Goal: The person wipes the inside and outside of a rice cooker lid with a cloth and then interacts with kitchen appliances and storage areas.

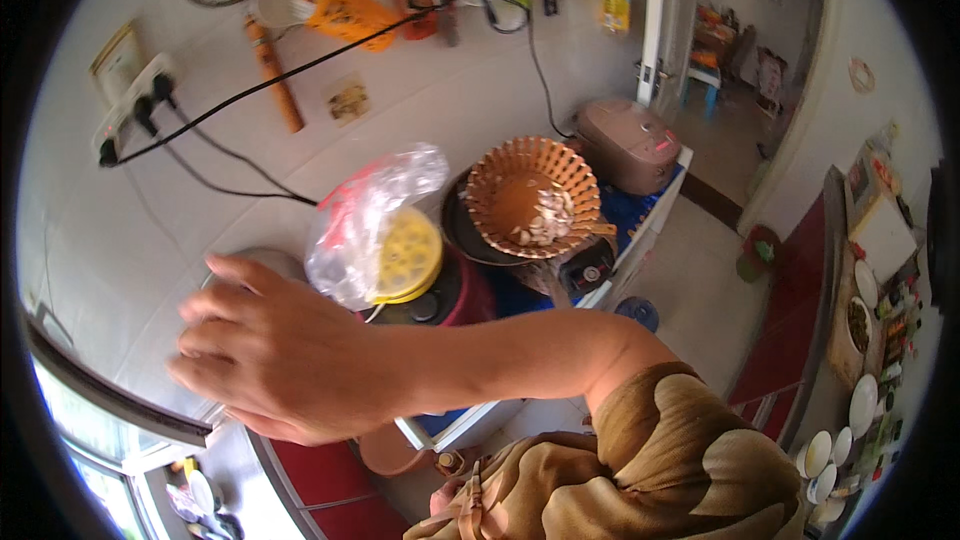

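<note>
My right hand reaches across to the left, back of the hand up. Its fingers are apart and loosely bent; I see nothing in them, though the palm is hidden. Just beyond it lie a clear plastic bag and a yellow round piece with round spots on a dark-red appliance. A woven basket holding garlic cloves rests over a dark pan. My left hand shows only partly, low beside my patterned clothing, and its fingers are unclear.
A brown rice cooker stands at the table's far end. Black cables run from a power strip across the wall. A reddish basin is on the floor. Bowls and bottles line the counter at right; a window is at lower left.
</note>
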